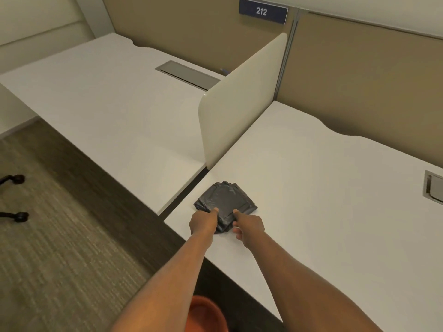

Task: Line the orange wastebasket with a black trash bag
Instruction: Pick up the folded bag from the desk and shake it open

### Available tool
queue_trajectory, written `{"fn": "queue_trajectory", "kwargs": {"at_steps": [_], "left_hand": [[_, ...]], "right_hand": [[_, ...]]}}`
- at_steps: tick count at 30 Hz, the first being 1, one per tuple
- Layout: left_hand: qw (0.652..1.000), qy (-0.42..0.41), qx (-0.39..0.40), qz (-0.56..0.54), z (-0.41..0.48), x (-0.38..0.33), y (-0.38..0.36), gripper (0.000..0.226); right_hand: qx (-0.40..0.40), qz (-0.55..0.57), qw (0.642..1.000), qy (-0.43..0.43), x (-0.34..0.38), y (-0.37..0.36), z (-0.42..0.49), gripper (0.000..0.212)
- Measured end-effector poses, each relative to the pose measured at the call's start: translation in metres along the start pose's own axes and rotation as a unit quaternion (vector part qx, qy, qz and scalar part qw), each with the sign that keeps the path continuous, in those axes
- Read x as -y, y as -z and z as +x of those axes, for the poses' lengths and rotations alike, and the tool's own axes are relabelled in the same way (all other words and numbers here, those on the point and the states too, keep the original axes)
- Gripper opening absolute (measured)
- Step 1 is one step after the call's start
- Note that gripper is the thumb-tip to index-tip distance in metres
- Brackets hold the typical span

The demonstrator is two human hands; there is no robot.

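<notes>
A stack of folded black trash bags (224,200) lies near the front left corner of the right-hand white desk (323,188). My left hand (203,222) pinches the stack's near left edge, thumb on top. My right hand (248,225) pinches the near right edge in the same way. The orange wastebasket (206,315) stands on the floor below the desk edge, between my forearms; only part of its rim and inside shows.
A cream divider panel (239,101) stands between the right desk and the left desk (107,104). Tan partition walls rise behind, one bearing a sign "212" (262,12). Chair casters (16,197) rest on the carpet at far left. Grey cable hatches sit in both desks.
</notes>
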State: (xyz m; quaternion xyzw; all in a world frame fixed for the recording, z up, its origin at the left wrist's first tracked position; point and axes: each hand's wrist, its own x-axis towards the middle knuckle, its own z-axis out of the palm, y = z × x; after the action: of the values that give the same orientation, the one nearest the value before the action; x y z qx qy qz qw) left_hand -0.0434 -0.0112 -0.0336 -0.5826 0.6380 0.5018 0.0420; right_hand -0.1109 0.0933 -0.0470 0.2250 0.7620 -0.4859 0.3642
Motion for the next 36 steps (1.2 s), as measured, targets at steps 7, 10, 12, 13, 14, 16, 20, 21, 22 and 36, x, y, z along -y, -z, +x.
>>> {"fn": "queue_trajectory", "kwargs": {"at_steps": [7, 10, 12, 13, 14, 16, 20, 21, 22, 36], "left_hand": [[0.999, 0.025, 0.006, -0.045, 0.007, -0.001, -0.006, 0.038], [0.997, 0.025, 0.006, -0.069, 0.007, -0.001, -0.007, 0.033], [0.996, 0.008, 0.002, -0.086, 0.003, -0.001, -0.006, 0.026], [0.995, -0.003, 0.002, -0.098, -0.001, -0.002, -0.006, 0.019], [0.994, -0.016, 0.002, -0.107, -0.004, -0.003, -0.005, 0.014], [0.992, -0.049, 0.005, -0.115, -0.01, -0.005, -0.003, 0.015], [0.986, -0.136, 0.017, -0.093, -0.025, -0.009, 0.004, 0.02], [0.985, -0.152, 0.016, -0.083, -0.027, -0.01, 0.006, 0.021], [0.984, -0.162, 0.012, -0.073, -0.03, -0.011, 0.009, 0.022], [0.964, -0.231, -0.079, 0.102, -0.026, -0.013, 0.024, 0.027]], "right_hand": [[0.028, 0.01, 1.0, -0.008, 0.001, -0.003, 0.004, 0.023], [0.031, 0.016, 0.999, -0.004, 0.001, -0.003, 0.002, 0.022], [0.031, 0.029, 0.999, -0.004, 0.0, -0.001, 0.0, 0.025], [0.032, 0.04, 0.999, -0.004, -0.001, 0.0, -0.001, 0.027], [0.031, 0.052, 0.998, -0.003, -0.002, 0.001, -0.003, 0.029], [0.025, 0.067, 0.997, 0.005, -0.003, 0.003, -0.005, 0.033], [0.01, 0.079, 0.996, 0.031, -0.003, 0.012, -0.012, 0.036], [0.016, 0.089, 0.995, 0.033, -0.004, 0.014, -0.014, 0.035], [0.023, 0.1, 0.994, 0.032, -0.004, 0.015, -0.016, 0.033], [0.108, 0.16, 0.981, -0.004, -0.006, 0.009, -0.023, 0.031]]}}
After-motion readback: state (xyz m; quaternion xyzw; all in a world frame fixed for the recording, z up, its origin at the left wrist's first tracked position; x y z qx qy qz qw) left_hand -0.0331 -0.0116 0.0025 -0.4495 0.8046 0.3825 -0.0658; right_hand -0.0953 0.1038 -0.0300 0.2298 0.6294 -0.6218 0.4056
